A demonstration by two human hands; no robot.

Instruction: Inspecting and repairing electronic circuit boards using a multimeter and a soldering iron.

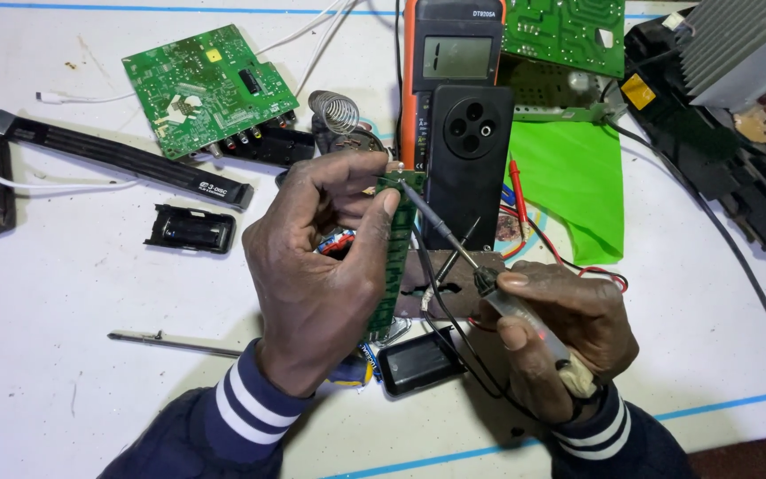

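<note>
We are seeing a green circuit board (pixel 208 87) lying upper left, a black strip (pixel 117 158) just below it, a small black case (pixel 190 228) nearby. A multimeter (pixel 452 53) is standing top centre, a black phone (pixel 468 160) leaning against it. A green cloth (pixel 578 182) is lying right, a thin metal tool (pixel 175 342) lower left.

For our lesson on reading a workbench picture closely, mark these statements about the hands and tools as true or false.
1. The left hand holds a narrow green circuit strip on edge. True.
2. The right hand holds a probe whose tip meets the strip's top end. True.
3. The meter lies by the person's sleeves. False: it lies at the far edge, behind a black phone.
4. The square green board is in the right hand. False: it lies on the table, far left.
</note>
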